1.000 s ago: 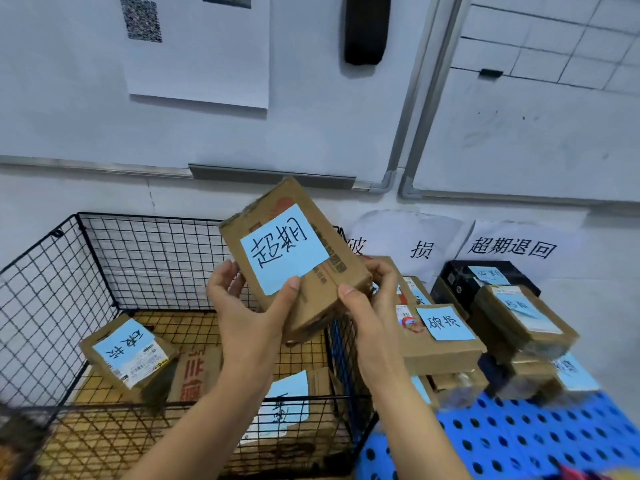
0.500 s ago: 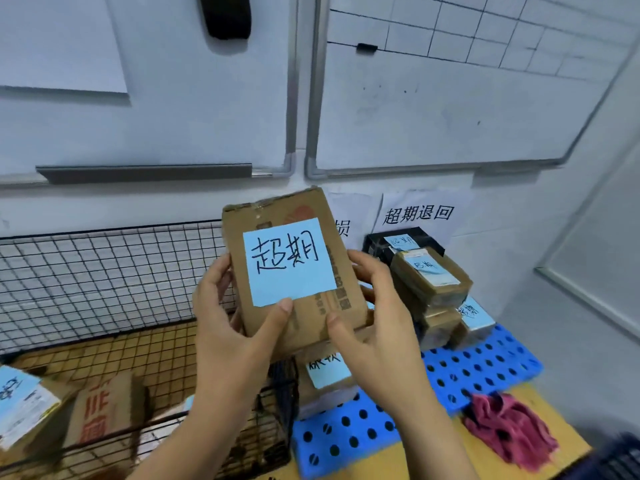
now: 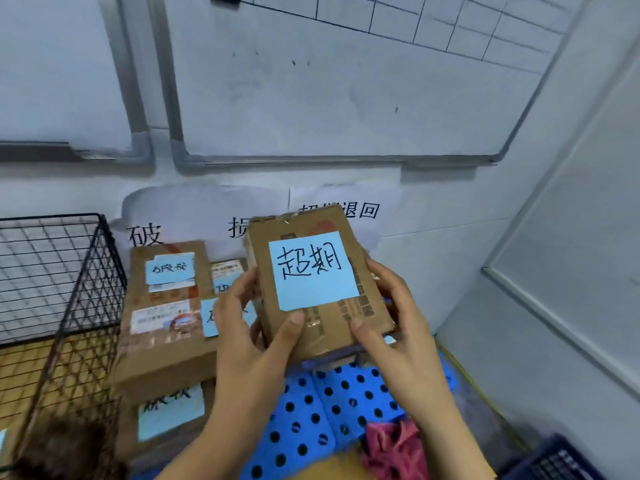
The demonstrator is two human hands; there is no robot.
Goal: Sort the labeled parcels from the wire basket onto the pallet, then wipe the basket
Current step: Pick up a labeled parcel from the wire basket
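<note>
Over the far right part of a blue perforated plastic pallet (image 3: 311, 420), a brown cardboard parcel (image 3: 318, 282) is held face-up, its long axis pointing toward the wall. Its blue note reads 超期. The left hand (image 3: 242, 327) and right hand (image 3: 398, 327) grip its near corners, thumbs on top. Stacked brown boxes (image 3: 162, 327) labelled 破损 sit just beside a black wire basket (image 3: 69, 306). A crumpled pink cloth (image 3: 391, 445) lies at the pallet's near edge.

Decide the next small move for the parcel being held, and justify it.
Probably lower the parcel, held in the left hand and right hand, onto the right side of the blue pallet: its note reads 超期, while the stacked boxes to the left carry different notes under the 破损 sign.
</note>
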